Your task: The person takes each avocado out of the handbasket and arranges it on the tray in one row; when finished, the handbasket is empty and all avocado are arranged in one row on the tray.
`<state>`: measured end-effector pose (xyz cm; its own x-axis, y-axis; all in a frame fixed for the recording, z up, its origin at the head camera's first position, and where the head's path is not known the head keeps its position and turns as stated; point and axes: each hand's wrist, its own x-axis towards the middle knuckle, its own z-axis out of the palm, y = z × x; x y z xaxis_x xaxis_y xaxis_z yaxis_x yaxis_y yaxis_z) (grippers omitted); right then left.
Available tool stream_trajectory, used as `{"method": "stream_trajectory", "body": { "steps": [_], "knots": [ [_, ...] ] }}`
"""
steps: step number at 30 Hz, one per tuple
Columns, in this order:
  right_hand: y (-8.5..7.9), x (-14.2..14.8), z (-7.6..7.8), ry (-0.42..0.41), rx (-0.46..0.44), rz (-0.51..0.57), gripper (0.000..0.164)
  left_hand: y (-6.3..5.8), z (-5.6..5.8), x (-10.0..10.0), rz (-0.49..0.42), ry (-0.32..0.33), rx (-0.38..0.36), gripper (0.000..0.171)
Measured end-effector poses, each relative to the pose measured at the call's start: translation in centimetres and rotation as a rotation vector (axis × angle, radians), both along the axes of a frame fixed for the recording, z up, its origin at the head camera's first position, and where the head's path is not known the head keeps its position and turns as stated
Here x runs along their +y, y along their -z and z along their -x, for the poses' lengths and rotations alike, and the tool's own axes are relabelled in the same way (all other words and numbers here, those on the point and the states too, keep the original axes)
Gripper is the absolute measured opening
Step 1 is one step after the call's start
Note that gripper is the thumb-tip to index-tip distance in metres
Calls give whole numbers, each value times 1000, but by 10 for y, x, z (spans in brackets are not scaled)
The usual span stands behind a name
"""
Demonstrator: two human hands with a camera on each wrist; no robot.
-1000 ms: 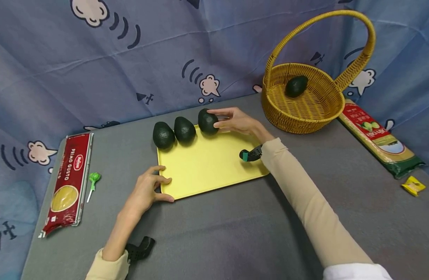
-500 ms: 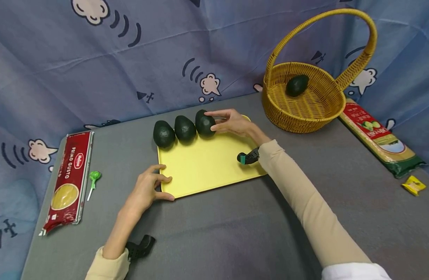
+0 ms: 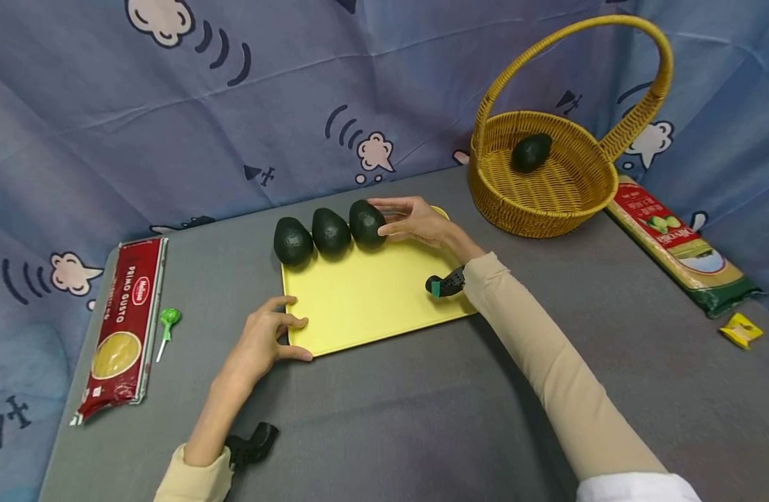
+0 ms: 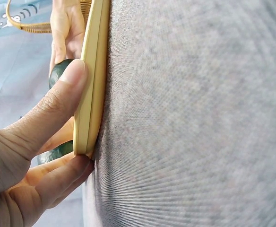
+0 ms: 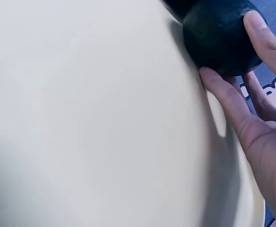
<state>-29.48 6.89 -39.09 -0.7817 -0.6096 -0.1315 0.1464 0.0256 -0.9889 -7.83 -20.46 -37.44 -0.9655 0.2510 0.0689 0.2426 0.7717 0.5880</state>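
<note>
Three dark green avocados stand in a row along the far edge of a yellow tray [image 3: 371, 300]. My right hand [image 3: 417, 222] holds the rightmost avocado [image 3: 367, 224], thumb and fingers around its right side; the right wrist view shows this avocado [image 5: 220, 40] up close. To its left are the middle avocado [image 3: 331, 232] and the left avocado [image 3: 293, 242], close together. At the tray's near left corner my left hand [image 3: 261, 338] grips the rim. In the left wrist view the thumb lies on the tray wall [image 4: 91, 90], with fingers at its end.
A wicker basket [image 3: 516, 219] with a tall handle stands at the back right, one avocado [image 3: 531, 153] inside. Beside it lie a long food packet [image 3: 679, 244] and a small yellow wrapper [image 3: 742, 330]. Leftward are a red pasta packet [image 3: 122, 321] and a green lollipop [image 3: 168, 318].
My right hand has shifted the rightmost avocado slightly left, closer to the middle one, and then stayed nearly still. The left hand keeps its grip on the tray corner.
</note>
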Motion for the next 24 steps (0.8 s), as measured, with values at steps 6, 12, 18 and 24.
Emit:
{"method": "stream_trajectory", "body": {
  "steps": [6, 12, 18, 24],
  "knots": [
    [1, 2, 1, 10, -4, 8, 62, 1, 1, 0, 8, -3, 13, 51],
    [-1, 7, 0, 24, -41, 41, 61, 1, 1, 0, 7, -3, 19, 51],
    [-9, 23, 0, 19, -58, 89, 60, 1, 1, 1, 12, -2, 25, 51],
    [-21, 50, -3, 48, -14, 66, 57, 1, 2, -1, 8, 1, 8, 52]
  ]
}}
